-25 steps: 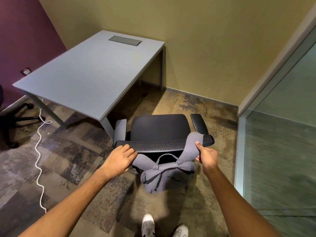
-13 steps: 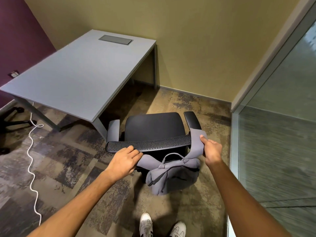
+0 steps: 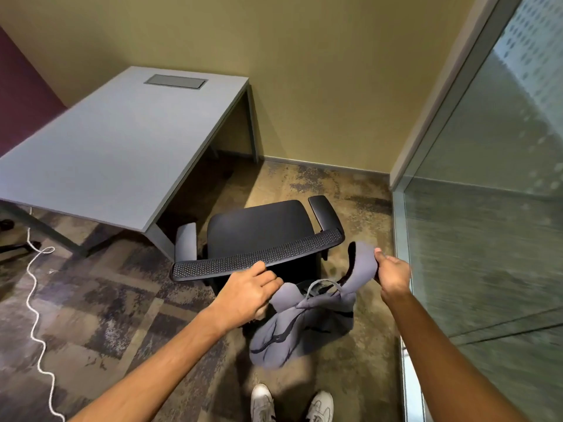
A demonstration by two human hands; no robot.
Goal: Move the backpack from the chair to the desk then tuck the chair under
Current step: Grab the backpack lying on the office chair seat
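A grey backpack (image 3: 300, 328) hangs behind the backrest of a black office chair (image 3: 259, 229), off the floor, held by both shoulder straps. My left hand (image 3: 246, 292) grips the left strap just below the mesh top of the backrest. My right hand (image 3: 393, 274) is closed on the right strap, pulled clear of the backrest's right corner. The grey desk (image 3: 122, 147) stands to the left of the chair, its top bare except for a flush cable hatch at the far end.
A glass partition (image 3: 487, 208) runs close along the right. A white cable (image 3: 36, 315) snakes over the patterned carpet at left. Part of another chair base (image 3: 9, 239) shows at the far left edge. My white shoes (image 3: 291, 403) are just behind the backpack.
The right strap has come off the backrest's right corner and my right hand has drawn it out to the right. The backpack has swung lower and nearer to me.
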